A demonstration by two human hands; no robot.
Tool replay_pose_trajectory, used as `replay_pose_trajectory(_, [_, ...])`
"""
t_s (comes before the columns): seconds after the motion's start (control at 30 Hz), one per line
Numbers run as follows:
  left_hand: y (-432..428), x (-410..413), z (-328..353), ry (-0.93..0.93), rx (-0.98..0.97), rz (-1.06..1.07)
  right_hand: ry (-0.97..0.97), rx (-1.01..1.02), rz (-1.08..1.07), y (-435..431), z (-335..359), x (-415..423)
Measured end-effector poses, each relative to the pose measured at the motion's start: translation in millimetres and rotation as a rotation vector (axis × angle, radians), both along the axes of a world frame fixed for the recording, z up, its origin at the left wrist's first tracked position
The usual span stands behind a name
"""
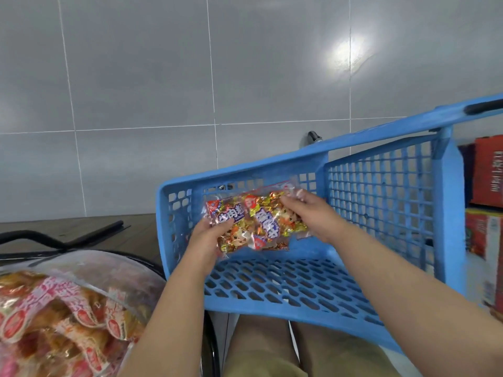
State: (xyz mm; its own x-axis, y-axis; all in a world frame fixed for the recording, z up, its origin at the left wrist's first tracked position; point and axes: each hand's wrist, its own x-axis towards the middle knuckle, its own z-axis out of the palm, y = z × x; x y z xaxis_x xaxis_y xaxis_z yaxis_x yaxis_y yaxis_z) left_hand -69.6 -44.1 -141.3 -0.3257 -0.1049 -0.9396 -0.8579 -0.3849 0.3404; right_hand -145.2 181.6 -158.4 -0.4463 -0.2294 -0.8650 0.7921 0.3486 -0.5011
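**Left hand (209,236) and right hand (309,213) gripped snack packets (255,224) inside blue basket (381,191)**

Both hands reached into the basket from below. The left hand curled its fingers round the lower left edge of the packets, thumb on the printed front. The right hand pinched their upper right corner. The snack packets, clear wrappers full of gold, orange and red sweets with purple labels, lay side by side and overlapping. They were held up against the basket's far slatted wall, just above its bottom grid and not resting on it.

The basket was tilted toward the camera and its near edge lay across the person's knees (261,346), which were in tan shorts. A black handle grip (485,106) showed at its upper right rim.

Glossy grey tiles (136,77) with pale grout lines filled the upper part of the view, and a bright patch of reflected light (348,53) sat on them. Whether they were wall or floor could not be told. A dark brown surface (89,227) lay at the left below the tiles, with thin black bars across it. A large clear bag (68,317) of red-and-white wrapped snacks sat at lower left, apart from the basket. Red boxes (487,172) stood stacked at the right edge, behind the basket's side wall.
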Motion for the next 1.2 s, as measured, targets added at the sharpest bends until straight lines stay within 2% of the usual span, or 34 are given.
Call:
replay_pose_trajectory(0.23, [16,-12,11,0.115,0.196,0.065,0.011,-0.055,-0.057,-28,-3,17])
replay_pose_trajectory(0.33, [20,-15,13,0.087,0.155,-0.113,0.082,-0.051,0.023,-36,4,21])
replay_pose_trajectory(0.43, [22,-16,7,0.055,0.107,-0.125,0.131,-0.048,0.006,-41,4,28])
replay_pose_trajectory(0.5, [23,-13,4,0.029,0.088,-0.082,0.102,-0.037,-0.006,-39,2,29])
replay_pose_trajectory(0.6, [23,-5,-5,-0.042,0.117,0.028,-0.077,-0.094,-0.117,-23,-10,23])
replay_pose_trajectory(0.67, [24,-3,-11,-0.065,0.124,0.063,-0.079,0.010,-0.203,-7,-26,16])
replay_pose_trajectory(0.73, [25,-2,-16,-0.078,0.116,0.059,0.075,0.328,-0.045,15,-47,11])
replay_pose_trajectory(0.8, [25,-2,-22,-0.099,0.096,0.056,0.212,0.548,0.320,36,-68,7])
replay_pose_trajectory(0.87, [25,-1,-28,-0.110,0.089,0.049,0.229,0.597,0.682,48,-83,4])
replay_pose_trajectory(0.93, [27,-1,-32,-0.117,0.091,0.051,0.273,0.618,0.934,54,-92,4])
replay_pose_trajectory(1.07, [30,2,-35,-0.110,0.069,0.035,0.391,0.699,1.176,54,-98,6])
replay_pose_trajectory(1.2, [31,8,-27,-0.062,0.058,0.041,0.261,0.642,1.221,52,-87,7])
